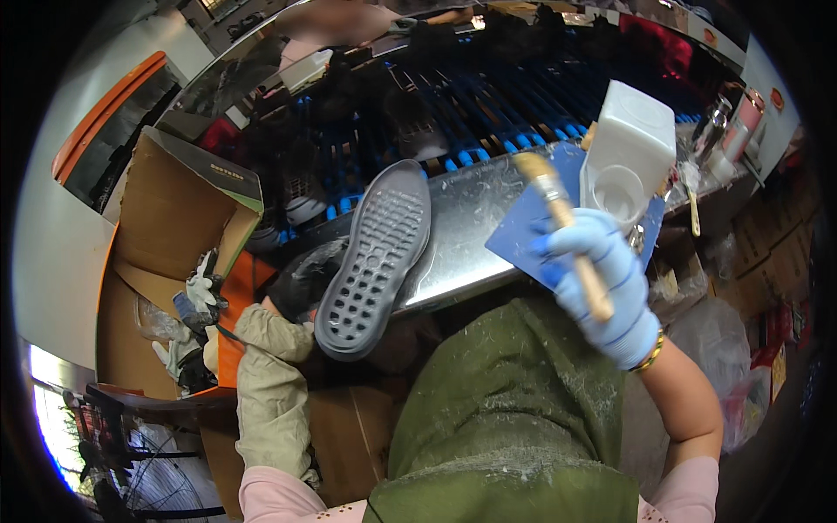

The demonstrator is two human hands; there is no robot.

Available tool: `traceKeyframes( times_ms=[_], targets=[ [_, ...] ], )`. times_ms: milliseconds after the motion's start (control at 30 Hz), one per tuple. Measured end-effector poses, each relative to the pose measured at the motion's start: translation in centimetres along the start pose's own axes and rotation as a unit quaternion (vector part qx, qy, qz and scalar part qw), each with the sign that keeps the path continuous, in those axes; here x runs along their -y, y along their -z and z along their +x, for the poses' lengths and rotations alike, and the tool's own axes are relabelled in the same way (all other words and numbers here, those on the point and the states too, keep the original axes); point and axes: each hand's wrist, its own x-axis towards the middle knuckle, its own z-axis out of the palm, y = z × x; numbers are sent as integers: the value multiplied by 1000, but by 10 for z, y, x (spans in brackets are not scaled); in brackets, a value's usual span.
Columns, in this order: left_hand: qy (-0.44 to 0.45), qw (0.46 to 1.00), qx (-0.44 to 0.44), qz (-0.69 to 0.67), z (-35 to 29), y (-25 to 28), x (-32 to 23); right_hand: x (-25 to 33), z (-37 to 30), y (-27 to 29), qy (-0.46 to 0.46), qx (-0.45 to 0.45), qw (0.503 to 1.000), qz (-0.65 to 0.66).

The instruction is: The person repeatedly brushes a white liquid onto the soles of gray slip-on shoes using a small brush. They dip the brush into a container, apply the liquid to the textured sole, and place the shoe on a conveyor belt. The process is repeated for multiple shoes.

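Right, the black-gloved left hand [305, 281] has the grey shoe sole [375, 253] up at a slant, tread showing, toe end over the metal bench [462, 261] and heel end out past its near edge. Those fingers run behind the rubber, so how tightly they close I can't tell! Over on the other side, the blue-gloved right hand [606, 283] has its fingers curled round the wooden handle of a brush [559, 209], bristles angled over the blue sheet [514, 228].

Where's the danger? A loose left grip could let that sole slide off the near edge onto the green apron [514, 401]. And watch the clear cup [617, 199], near the right knuckles by the white container [643, 131]: a careless swing could tip it. If the bristles are loaded, they could drip on the sheet.

Tough to read, though: the bristles are blurred, the cup's contents unclear, the sole's far face hidden, and the dark shapes beyond the far edge sink into gloom.
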Motion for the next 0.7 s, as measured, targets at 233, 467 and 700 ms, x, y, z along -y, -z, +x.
traceKeyframes(
  times_ms=[233,467,700],
  targets=[
    [-401,499,35,768,71,22,-47,-97,64,83,-64,-59,994,62],
    [-52,660,-178,728,227,-50,-62,-191,113,171,-227,-159,959,58],
    [90,602,-372,701,209,151,-83,-182,112,151,-191,-125,969,96]
  ],
)
